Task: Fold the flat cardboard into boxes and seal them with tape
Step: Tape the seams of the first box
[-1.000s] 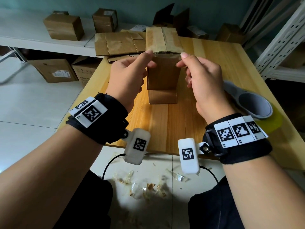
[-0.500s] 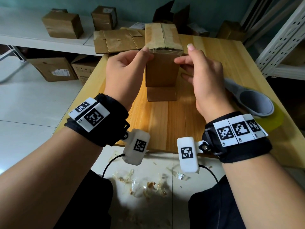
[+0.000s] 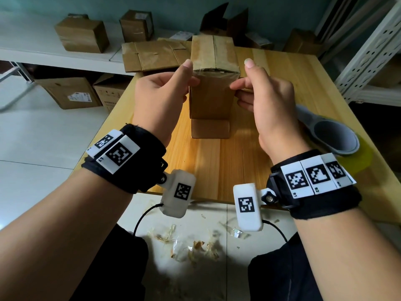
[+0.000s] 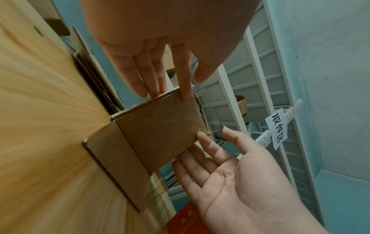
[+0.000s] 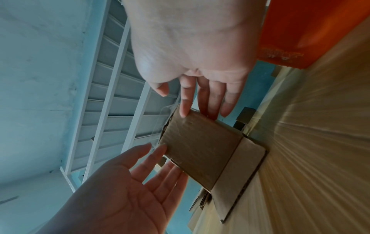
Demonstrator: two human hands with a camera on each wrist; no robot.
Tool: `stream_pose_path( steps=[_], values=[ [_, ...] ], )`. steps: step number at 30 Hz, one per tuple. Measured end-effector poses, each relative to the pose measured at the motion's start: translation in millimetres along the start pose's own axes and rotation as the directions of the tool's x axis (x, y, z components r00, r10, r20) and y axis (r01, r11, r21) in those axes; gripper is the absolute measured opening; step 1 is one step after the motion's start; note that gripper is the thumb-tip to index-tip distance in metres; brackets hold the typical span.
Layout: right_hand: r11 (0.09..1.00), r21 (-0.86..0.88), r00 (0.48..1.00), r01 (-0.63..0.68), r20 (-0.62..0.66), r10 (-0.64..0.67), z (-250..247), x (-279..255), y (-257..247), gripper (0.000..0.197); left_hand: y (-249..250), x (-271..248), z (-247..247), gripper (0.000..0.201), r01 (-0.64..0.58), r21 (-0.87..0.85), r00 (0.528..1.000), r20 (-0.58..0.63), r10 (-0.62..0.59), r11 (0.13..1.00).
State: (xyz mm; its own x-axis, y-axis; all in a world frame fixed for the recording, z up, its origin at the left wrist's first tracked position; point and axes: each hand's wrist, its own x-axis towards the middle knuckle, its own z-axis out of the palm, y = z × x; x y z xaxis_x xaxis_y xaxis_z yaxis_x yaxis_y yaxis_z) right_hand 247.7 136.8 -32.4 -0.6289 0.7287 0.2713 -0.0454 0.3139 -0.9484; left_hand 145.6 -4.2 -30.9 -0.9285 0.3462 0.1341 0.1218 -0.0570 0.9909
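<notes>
A brown cardboard box (image 3: 211, 98) stands upright on the wooden table (image 3: 217, 166). Clear tape (image 3: 213, 51) runs over its shut top, and a bottom flap (image 3: 210, 128) lies out towards me. My left hand (image 3: 188, 72) touches the box's upper left near corner with straight fingers (image 4: 185, 88), thumb raised. My right hand (image 3: 245, 79) does the same at the upper right corner, fingers (image 5: 185, 109) flat on the cardboard. In the wrist views a loose clear tape end (image 4: 210, 120) sticks out past the box's top edge.
A grey tape dispenser (image 3: 325, 137) with a yellowish roll (image 3: 358, 161) lies on the table to my right. Flat cardboard sheets (image 3: 152, 55) are stacked at the far left of the table. Finished boxes (image 3: 82, 35) stand on a white shelf behind, and metal racking (image 3: 368, 51) rises on the right.
Both hands stayed at the box's top near edge. Their fingers shifted slightly outward and down onto the two upper corners. The box has not moved.
</notes>
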Motion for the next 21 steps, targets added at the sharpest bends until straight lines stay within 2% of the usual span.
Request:
stream_pose_path(
  steps=[12,21],
  values=[
    [0.998,-0.044,0.998,0.052,0.024,-0.051,-15.4,-15.9,-3.1,0.030,11.1,-11.6,1.1,0.026,0.101,0.020,0.991,0.083,-0.102,0.995],
    [0.999,-0.026,0.999,-0.026,0.035,0.027,-16.5,-23.2,-9.7,0.026,18.2,-18.9,0.2,0.022,0.169,0.021,0.983,0.066,-0.170,0.985]
  ],
)
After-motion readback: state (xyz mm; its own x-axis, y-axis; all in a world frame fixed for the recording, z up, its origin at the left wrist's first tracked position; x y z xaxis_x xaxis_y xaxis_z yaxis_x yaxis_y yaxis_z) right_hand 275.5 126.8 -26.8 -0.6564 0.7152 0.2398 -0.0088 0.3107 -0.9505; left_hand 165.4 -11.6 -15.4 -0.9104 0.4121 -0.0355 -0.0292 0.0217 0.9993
